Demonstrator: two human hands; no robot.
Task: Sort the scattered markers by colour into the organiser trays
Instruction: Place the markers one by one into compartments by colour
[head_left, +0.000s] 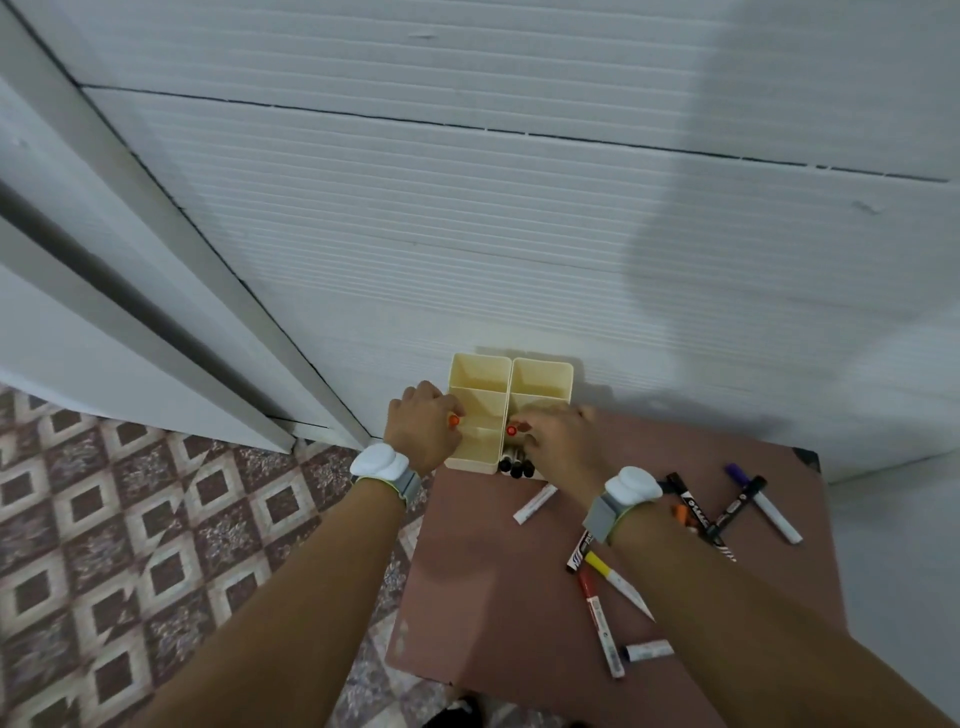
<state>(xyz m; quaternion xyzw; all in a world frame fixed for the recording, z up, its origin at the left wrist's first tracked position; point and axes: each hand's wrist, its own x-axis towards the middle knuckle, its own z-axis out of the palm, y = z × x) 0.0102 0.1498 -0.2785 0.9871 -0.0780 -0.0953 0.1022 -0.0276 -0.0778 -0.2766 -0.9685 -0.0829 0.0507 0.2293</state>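
Two cream organiser trays (480, 371) stand side by side at the far edge of the reddish table (488, 582), against the wall. My left hand (421, 431) is shut on an orange-capped marker (454, 420) at the left tray's edge. My right hand (558, 441) holds another orange-capped marker (512, 430) over the divide between the trays. Several black markers (516, 467) stand in the nearest right compartment. Loose markers lie on the table: white (535, 504), yellow (618, 582), red (600, 621), black (693, 512), purple (763, 501).
The white ribbed wall (519, 234) rises directly behind the trays. A white door frame (171, 291) runs down the left. Patterned floor tiles (130, 519) lie left of the table. Both wrists carry white bands.
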